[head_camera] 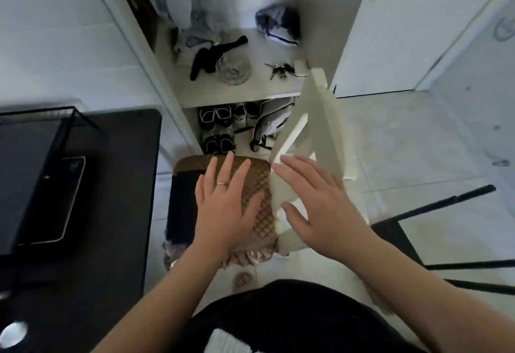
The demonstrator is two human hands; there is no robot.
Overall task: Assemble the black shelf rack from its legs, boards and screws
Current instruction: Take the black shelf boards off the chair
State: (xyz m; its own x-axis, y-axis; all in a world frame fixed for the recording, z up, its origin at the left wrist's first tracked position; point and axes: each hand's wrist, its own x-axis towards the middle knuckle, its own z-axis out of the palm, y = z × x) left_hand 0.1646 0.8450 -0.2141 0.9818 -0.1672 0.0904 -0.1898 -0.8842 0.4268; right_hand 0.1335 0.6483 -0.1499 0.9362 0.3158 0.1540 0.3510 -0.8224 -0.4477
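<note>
Hands come first in the head view: the left hand is spread flat, fingers straight, over the brown quilted cushion of a white chair. The right hand is just as wide open over the chair's side rail. Neither holds anything, and I cannot tell whether they touch the chair.

Rack parts lie off to the right and lower, on the tiled floor — a black frame of thin bars with a dark flat board at its near corner. The long bars run away to the right, roughly across the person's front. The right hand is therefore the nearer one, and I judge it would have to swing out and down past the chair.

On the black table to the left stands a second dark piece with a thin wire rail on top, well apart from the left hand — whether it belongs to the rack is unclear. The bars look matt black, slim and straight; no screws show.
</note>
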